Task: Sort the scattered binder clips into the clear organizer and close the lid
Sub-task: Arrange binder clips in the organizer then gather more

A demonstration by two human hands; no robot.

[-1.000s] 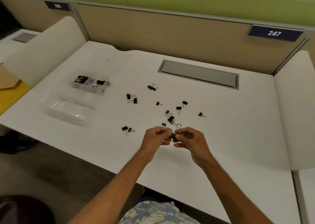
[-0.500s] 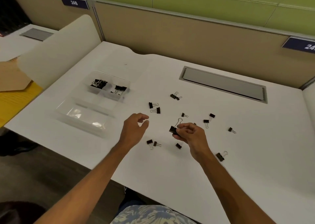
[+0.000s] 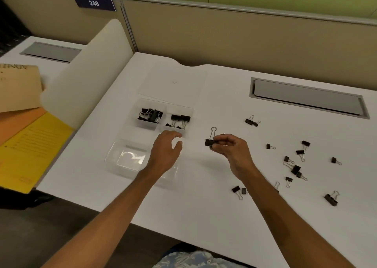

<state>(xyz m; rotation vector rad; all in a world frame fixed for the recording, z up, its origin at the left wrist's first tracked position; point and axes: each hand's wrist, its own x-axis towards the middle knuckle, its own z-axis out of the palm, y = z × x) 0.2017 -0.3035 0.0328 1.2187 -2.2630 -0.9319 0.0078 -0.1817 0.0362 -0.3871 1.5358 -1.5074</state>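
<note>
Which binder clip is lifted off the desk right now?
The large binder clip pinched in the right hand, wire handle upright; all others lie on the desk or sit in the organizer.

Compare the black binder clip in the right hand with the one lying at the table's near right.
The held black binder clip is pinched by the right hand above the white table; the lying clip rests on it untouched. The held one's wire handle stands upright; the lying one's slants low. Both are black.
</note>
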